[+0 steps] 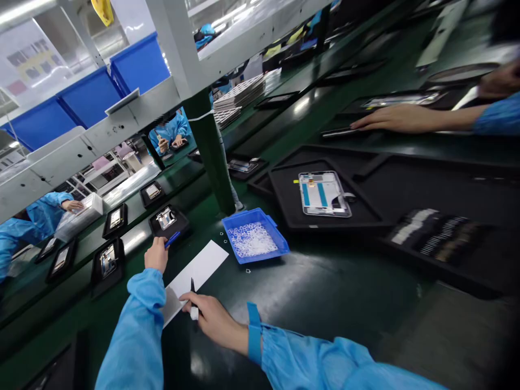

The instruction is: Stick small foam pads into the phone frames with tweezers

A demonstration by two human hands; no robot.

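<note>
"What did the hands hold?"

"Left of centre, the left hand [156, 254] pinched one slim blue pen-like tool [173, 239] by a black tray [182, 221]; below centre, the right hand [213, 319] pinched one pair of dark, pointed tweezers [192, 285], partly hiding a white sheet [203, 262]."

"And around them?"

"At centre, one blue tub [280, 239] held white bits [252, 238], too many to count; three lay loose outside. One green post [209, 149] rose behind."

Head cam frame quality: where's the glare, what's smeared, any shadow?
Head view: glare on the green tabletop near the blue tray; head view: motion-like smear on the strips at right; head view: shadow over the lower end of the white sheet; head view: right hand and dark tweezers fairly readable.
</note>
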